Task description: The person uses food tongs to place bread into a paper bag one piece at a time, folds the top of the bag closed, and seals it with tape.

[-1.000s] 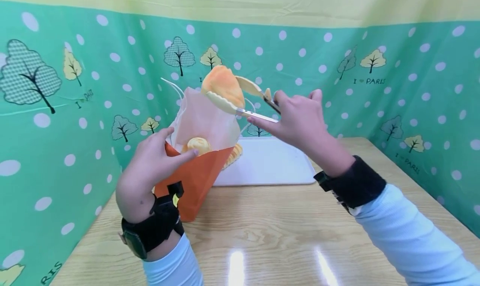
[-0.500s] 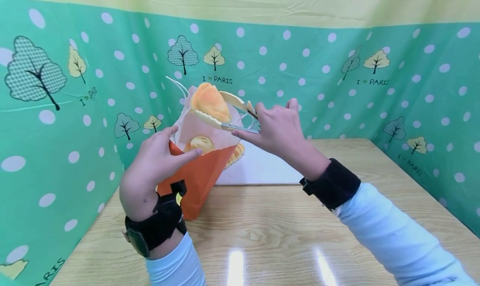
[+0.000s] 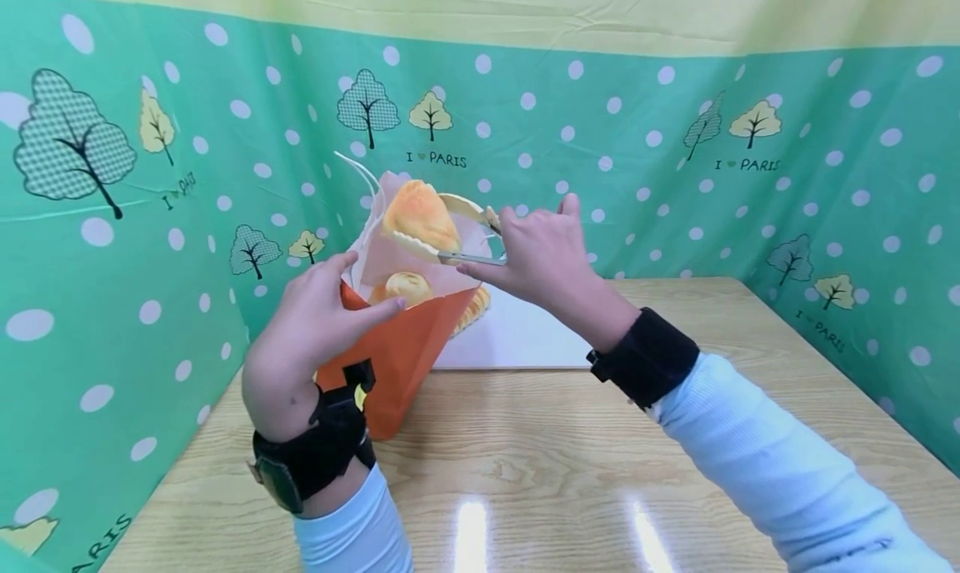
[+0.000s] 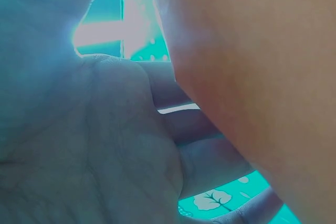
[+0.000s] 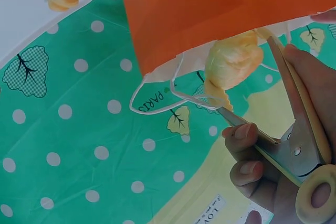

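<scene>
An orange paper bag (image 3: 397,356) with a pale inside and white string handles stands tilted at the left of the table, its mouth wide. My left hand (image 3: 307,323) grips its near left rim, thumb on the front. Inside the mouth sits a round swirled bun (image 3: 408,288). My right hand (image 3: 551,260) holds food tongs (image 5: 296,140) with cream-coloured tips, squeezed around a golden bread roll (image 3: 420,214) over the bag's mouth. In the right wrist view the bread roll (image 5: 233,61) overlaps the bag's rim. The left wrist view shows my palm and the bag's side close up.
Behind the bag, a white tray (image 3: 517,331) lies on the wooden table (image 3: 525,456). A ridged pastry (image 3: 472,309) rests at its left end, partly hidden by the bag. A green dotted curtain (image 3: 540,156) surrounds the table on the back and sides.
My right hand has moved left and down, carrying the bread roll in the tongs from above the bag to its mouth. The left hand keeps its grip on the rim.
</scene>
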